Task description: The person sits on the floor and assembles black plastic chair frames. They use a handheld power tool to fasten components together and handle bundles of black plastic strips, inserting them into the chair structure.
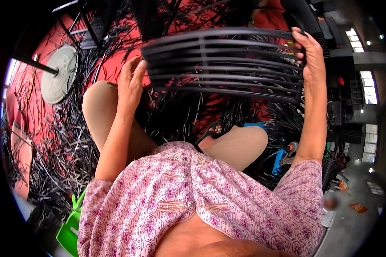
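Note:
A curved black slatted frame [248,77], with long strips running across its width and a crosspiece near the middle, is held up in front of me above my knees. Its left part is slightly blurred. At its right end, my right hand [309,53] is closed round the edge, fingertips curled over the rim. My left hand [131,81] is at the opposite end, thumb and fingers against the edge; some of its fingers are hidden. Loose black strips show through the gaps between the slats.
Tangled black strips [68,141] cover much of the red floor covering [111,64]. A round grey base with a pole [60,79] stands at left. Black metal frames [88,34] are at the far left. A green plastic object [70,231] and a blue item [278,160] lie beside me.

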`<state>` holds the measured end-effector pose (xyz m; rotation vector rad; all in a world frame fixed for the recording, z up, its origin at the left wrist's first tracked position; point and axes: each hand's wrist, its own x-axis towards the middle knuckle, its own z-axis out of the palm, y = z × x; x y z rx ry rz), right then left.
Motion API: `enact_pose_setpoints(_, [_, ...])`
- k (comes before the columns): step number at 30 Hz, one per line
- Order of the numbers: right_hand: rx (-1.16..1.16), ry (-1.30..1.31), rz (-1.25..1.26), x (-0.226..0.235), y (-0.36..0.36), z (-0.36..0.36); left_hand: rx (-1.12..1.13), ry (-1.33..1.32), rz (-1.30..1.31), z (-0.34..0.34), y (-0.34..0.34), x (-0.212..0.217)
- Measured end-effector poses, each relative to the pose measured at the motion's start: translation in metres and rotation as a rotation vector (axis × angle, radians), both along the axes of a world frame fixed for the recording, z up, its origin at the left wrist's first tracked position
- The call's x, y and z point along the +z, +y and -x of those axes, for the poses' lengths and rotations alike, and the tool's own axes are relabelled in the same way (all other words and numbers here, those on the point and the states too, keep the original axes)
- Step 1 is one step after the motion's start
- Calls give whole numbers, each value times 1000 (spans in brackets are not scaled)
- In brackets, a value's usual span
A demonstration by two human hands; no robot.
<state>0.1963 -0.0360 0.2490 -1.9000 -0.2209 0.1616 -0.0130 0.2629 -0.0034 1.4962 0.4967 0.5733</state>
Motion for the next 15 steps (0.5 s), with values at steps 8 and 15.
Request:
enact_pose_setpoints(8, [-354, 122, -801, -56, -76, 77, -149, 90, 98, -12, -22, -5])
enact_pose_setpoints(15, [-547, -7, -1165, -110, -155, 135, -447, 5, 183, -48, -116, 45])
